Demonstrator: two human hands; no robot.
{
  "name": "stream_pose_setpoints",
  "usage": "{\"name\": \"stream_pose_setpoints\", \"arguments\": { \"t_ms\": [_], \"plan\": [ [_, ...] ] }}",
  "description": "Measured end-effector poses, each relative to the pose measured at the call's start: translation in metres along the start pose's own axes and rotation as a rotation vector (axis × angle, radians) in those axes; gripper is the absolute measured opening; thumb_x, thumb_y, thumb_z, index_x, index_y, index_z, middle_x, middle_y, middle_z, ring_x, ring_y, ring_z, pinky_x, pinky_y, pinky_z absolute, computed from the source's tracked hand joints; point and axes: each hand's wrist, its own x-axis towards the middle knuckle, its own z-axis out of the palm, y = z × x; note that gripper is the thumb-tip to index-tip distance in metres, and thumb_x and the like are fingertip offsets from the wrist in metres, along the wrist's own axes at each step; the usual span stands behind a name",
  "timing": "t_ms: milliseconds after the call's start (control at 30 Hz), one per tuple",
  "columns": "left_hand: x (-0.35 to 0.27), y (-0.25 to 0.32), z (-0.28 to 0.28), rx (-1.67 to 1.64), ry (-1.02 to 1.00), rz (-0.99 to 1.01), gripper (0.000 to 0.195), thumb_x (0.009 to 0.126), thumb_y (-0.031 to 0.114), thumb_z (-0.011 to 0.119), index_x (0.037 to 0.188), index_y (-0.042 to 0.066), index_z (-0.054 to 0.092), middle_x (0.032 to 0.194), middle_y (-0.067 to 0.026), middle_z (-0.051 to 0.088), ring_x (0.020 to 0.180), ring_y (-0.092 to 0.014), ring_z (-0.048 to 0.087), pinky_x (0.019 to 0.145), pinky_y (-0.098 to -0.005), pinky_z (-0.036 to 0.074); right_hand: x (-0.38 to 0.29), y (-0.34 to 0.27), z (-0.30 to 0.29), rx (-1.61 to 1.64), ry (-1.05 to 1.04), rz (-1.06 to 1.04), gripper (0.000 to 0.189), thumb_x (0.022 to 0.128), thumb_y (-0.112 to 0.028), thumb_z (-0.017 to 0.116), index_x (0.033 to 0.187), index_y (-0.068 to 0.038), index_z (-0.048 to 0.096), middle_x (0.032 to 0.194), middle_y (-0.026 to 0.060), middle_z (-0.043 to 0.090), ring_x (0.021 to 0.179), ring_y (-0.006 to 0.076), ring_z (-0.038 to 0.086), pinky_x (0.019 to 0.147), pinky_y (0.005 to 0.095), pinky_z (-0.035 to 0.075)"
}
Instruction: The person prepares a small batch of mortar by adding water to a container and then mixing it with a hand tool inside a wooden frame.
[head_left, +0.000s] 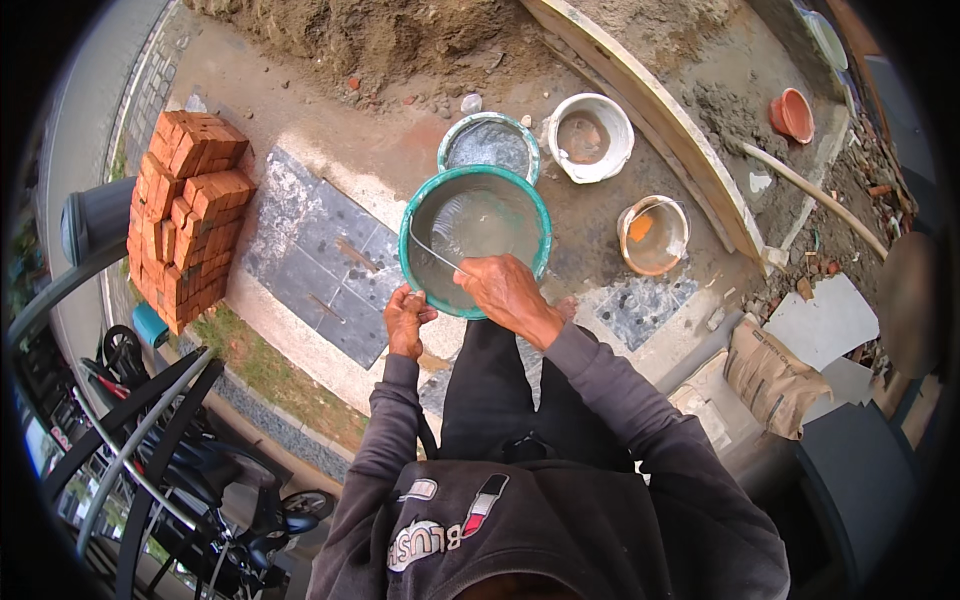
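A green plastic bucket (480, 300) is in front of my legs, with greyish, cloudy water (487, 225) inside. My right hand (504, 291) is closed around its thin wire handle (431, 249), over the near side of the rim. My left hand (407, 321) is at the near left of the same rim, fingers curled against it; the exact grip is partly hidden. Just beyond, partly covered by this bucket, stands a second green-rimmed bucket (487, 146) of water.
A white bucket (619, 139) and an orange-brown bucket (653, 255) stand to the right. Beyond them are a curved low wall (660, 97), a wooden tool handle (817, 191) and a paper sack (772, 375). Stacked bricks (187, 217) and a parked motorcycle (225, 480) are left.
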Motion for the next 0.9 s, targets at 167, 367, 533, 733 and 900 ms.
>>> {"name": "stream_pose_setpoints", "arguments": {
  "t_ms": [167, 367, 533, 733, 900],
  "plan": [
    [0.007, -0.007, -0.004, 0.037, -0.041, 0.036, 0.025, 0.081, 0.012, 0.055, 0.104, 0.003, 0.05, 0.07, -0.0027, 0.054, 0.057, -0.012, 0.055, 0.053, -0.0253, 0.051, -0.009, -0.004, -0.007, 0.09, 0.033, 0.033, 0.016, 0.078, -0.015, 0.05, 0.07, -0.001, 0.054, 0.064, 0.0197, 0.054, 0.061, 0.0367, 0.053, 0.054, 0.0423, 0.04],
    [0.016, -0.008, 0.002, 0.073, -0.058, 0.024, 0.024, 0.081, 0.01, 0.054, 0.104, 0.002, 0.051, 0.07, -0.0038, 0.055, 0.057, -0.012, 0.055, 0.052, -0.0252, 0.051, -0.013, -0.017, -0.009, 0.089, 0.032, 0.05, 0.016, 0.078, -0.014, 0.05, 0.072, 0.0, 0.053, 0.062, 0.0206, 0.053, 0.059, 0.0377, 0.053, 0.053, 0.0426, 0.04],
    [0.013, -0.001, 0.004, 0.099, -0.091, -0.007, 0.023, 0.082, 0.009, 0.054, 0.103, 0.002, 0.051, 0.071, -0.0042, 0.056, 0.057, -0.012, 0.055, 0.052, -0.0248, 0.051, -0.014, -0.012, -0.024, 0.081, -0.013, 0.101, 0.016, 0.076, -0.009, 0.048, 0.083, 0.001, 0.058, 0.065, 0.0214, 0.055, 0.059, 0.0331, 0.055, 0.054, 0.0376, 0.041],
    [0.008, -0.001, 0.008, 0.075, -0.113, 0.02, 0.024, 0.082, 0.008, 0.053, 0.105, 0.001, 0.051, 0.072, -0.0047, 0.057, 0.057, -0.012, 0.056, 0.052, -0.0244, 0.051, -0.024, -0.018, -0.03, 0.167, 0.04, 0.103, 0.013, 0.075, -0.01, 0.049, 0.076, 0.001, 0.057, 0.064, 0.0219, 0.054, 0.06, 0.0385, 0.053, 0.053, 0.0425, 0.041],
    [0.02, 0.0, 0.025, 0.144, -0.153, 0.048, 0.027, 0.081, 0.007, 0.053, 0.107, 0.0, 0.051, 0.072, -0.0051, 0.056, 0.058, -0.013, 0.056, 0.051, -0.0243, 0.051, -0.028, -0.01, -0.037, 0.172, 0.101, 0.129, 0.016, 0.073, -0.008, 0.047, 0.079, 0.001, 0.059, 0.067, 0.0213, 0.056, 0.061, 0.0355, 0.056, 0.055, 0.0401, 0.042]
  ]
}}
